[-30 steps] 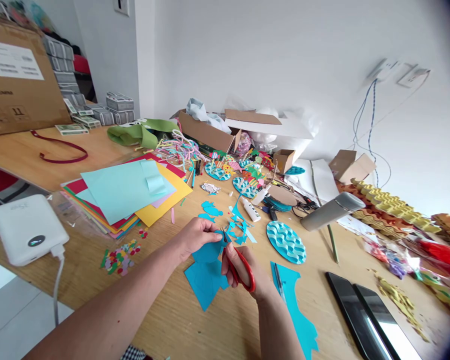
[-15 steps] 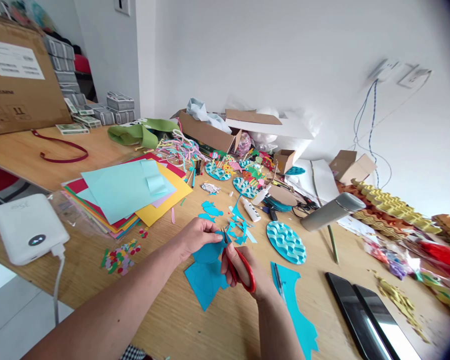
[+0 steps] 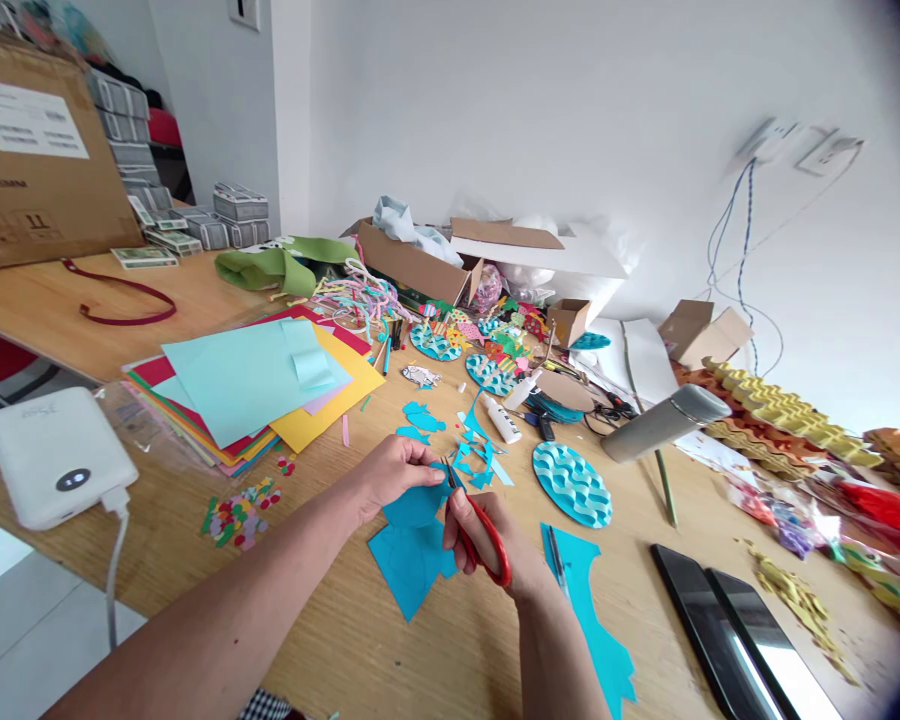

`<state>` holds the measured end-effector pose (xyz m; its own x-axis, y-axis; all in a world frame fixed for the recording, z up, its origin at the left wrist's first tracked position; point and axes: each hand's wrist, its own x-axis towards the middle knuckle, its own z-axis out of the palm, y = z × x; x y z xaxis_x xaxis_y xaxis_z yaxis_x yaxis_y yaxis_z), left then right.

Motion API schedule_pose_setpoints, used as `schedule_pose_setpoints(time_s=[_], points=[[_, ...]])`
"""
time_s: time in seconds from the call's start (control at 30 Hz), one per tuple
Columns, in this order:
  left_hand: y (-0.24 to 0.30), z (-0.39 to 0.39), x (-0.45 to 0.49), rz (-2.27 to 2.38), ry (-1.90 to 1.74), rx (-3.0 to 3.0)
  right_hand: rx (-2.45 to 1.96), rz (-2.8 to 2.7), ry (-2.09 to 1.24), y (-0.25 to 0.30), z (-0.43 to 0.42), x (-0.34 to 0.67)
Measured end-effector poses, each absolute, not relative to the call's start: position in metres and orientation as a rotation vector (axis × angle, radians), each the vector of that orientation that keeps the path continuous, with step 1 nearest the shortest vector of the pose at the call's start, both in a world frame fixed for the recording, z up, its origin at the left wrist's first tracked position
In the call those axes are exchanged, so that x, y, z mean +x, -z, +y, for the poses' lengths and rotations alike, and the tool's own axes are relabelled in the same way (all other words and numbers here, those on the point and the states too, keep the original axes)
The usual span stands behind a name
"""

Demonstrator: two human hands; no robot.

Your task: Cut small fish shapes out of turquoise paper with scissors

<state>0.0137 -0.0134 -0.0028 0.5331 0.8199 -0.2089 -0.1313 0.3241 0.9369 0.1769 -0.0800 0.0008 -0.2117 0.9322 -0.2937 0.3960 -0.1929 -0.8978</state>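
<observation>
Since the earlier frame, the hands have hardly moved. The left hand (image 3: 394, 475) pinches blue paper (image 3: 416, 510); the right hand (image 3: 487, 530) grips red-handled scissors (image 3: 505, 566), blades at the paper's edge. Blue scraps (image 3: 474, 464) lie just beyond the blades, a glue bottle (image 3: 501, 418) behind them. Right of the right hand are a wavy disc (image 3: 572, 485) and a pen (image 3: 556, 560). Left fingers hide part of the paper; the blade tips are hard to make out. Two phones (image 3: 690, 630), farther right, are cut off below.
</observation>
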Motion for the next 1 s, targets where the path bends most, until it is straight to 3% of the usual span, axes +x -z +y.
schedule_pose_setpoints(time_s=[1.0], points=[[0.004, -0.008, 0.009, 0.797, -0.670, 1.134, -1.601, -1.570, -1.426, -0.010, -0.082, 0.174]])
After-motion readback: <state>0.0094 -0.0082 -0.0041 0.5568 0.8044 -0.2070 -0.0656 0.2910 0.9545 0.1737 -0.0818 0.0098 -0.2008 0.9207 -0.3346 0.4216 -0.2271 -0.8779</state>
